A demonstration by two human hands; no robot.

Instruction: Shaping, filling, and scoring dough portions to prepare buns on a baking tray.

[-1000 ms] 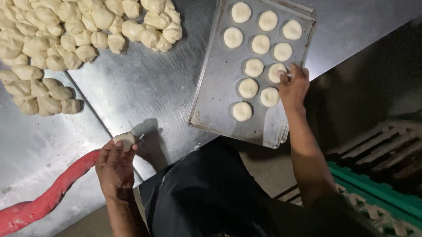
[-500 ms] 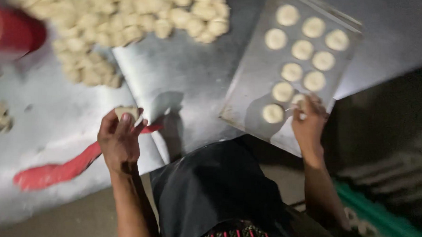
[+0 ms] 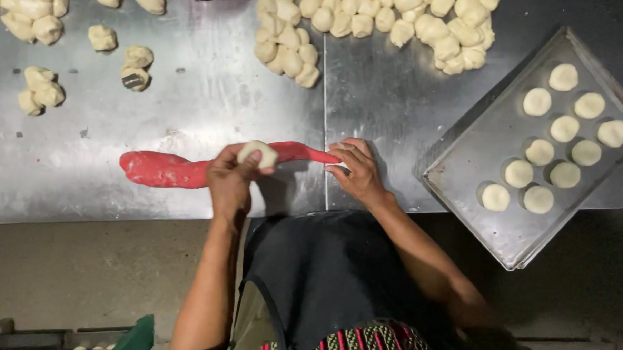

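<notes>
Red paste strip (image 3: pixel 180 170) on steel table (image 3: pixel 151 125); left hand (image 3: pixel 230 181) grip holds dough ball (image 3: pixel 257 155); right hand (image 3: pixel 356 172) grip loose, touching strip tip.

A long red strip of filling (image 3: pixel 187 170) lies across the steel table (image 3: pixel 117 133) near its front edge. Behind it sit heaps of pale dough pieces (image 3: pixel 382 17). To the right, a metal baking tray (image 3: pixel 476 148) overhangs the edge — round dough balls (image 3: pixel 551 129) in it.
</notes>
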